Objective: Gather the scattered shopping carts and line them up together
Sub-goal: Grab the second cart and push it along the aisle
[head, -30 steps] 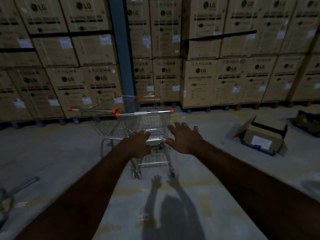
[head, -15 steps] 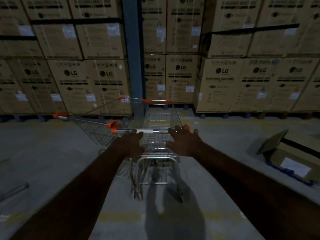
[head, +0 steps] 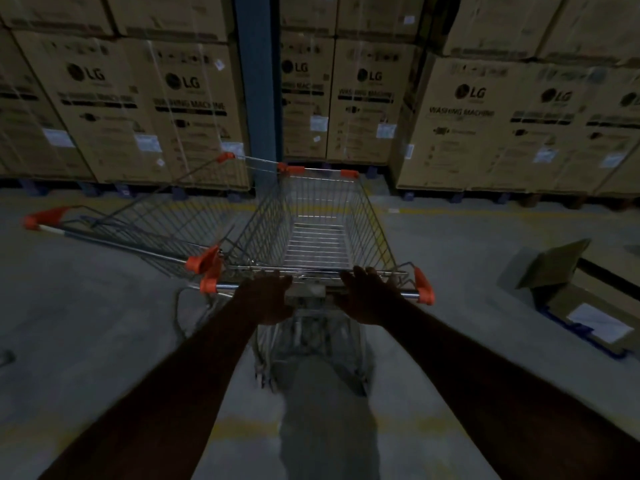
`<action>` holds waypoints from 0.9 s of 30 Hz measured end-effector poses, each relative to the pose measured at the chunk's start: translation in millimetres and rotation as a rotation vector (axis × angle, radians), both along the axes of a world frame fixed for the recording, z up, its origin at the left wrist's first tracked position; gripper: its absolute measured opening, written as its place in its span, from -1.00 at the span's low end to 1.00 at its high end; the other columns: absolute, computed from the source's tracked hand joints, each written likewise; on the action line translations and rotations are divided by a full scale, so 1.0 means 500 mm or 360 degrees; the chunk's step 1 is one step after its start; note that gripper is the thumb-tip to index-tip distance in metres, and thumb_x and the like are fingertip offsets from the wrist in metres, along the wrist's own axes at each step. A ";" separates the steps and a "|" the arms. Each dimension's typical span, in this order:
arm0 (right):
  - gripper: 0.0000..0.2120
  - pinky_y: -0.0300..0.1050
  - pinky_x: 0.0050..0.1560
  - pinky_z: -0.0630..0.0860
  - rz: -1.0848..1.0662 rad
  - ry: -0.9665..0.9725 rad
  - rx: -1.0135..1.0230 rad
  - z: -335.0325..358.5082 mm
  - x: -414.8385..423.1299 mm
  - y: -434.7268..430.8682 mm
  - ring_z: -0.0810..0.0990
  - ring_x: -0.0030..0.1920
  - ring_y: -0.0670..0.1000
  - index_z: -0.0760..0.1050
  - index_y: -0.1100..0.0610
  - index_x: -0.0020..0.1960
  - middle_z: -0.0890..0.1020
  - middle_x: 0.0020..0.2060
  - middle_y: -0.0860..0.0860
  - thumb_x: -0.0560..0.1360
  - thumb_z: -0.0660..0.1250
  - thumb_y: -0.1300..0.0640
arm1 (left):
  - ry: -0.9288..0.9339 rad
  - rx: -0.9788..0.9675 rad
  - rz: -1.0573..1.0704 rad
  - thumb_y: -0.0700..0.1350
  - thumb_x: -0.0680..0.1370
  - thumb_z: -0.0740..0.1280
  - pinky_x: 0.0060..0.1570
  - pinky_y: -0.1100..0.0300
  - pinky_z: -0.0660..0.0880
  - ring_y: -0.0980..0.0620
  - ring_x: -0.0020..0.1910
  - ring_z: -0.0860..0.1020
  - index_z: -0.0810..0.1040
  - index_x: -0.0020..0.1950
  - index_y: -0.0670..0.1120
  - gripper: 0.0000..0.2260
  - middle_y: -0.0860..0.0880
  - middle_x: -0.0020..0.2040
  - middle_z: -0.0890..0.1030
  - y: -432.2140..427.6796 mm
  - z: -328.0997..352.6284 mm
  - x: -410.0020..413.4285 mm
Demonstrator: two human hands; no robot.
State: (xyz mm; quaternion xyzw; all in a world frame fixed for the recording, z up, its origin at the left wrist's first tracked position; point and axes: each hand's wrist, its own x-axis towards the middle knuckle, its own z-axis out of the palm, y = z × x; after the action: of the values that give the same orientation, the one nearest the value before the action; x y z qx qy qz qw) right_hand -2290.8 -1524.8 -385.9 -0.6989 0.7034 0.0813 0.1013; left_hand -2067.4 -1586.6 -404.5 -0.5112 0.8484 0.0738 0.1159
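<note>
Both hands grip one shopping cart (head: 322, 230) by its handle bar (head: 225, 287), left hand (head: 268, 299) and right hand (head: 369, 294) either side of centre. A second cart (head: 138, 223) angles in at its left (orange corners almost touching). Stacked cartons (head: 467, 116) wall the front; open floor (head: 86, 323) lies left, an opened box (head: 571, 292) right.

Dim, low contrast — light from behind, shadow on the floor (head: 104, 323) ahead; motion blur throughout, wide-angle bending at the edges.
</note>
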 end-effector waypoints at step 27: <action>0.00 0.19 0.40 0.37 0.0332 -0.0262 0.0161 -0.060 -0.160 0.119 0.36 0.44 0.33 0.25 0.09 0.55 0.31 0.49 0.25 0.39 0.07 -0.62 | 0.0239 -0.0150 0.0825 0.77 -0.01 -0.16 0.51 -0.13 0.09 -0.18 0.52 0.24 0.31 0.54 0.09 0.28 -0.06 0.55 0.31 0.245 -0.058 -0.121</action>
State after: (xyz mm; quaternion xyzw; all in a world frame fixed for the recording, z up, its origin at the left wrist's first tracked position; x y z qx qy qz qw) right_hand -2370.6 -1465.6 -416.0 -0.7666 0.6111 0.0692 0.1848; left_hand -2128.1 -1464.0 -433.4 -0.7093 0.6979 0.0991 0.0059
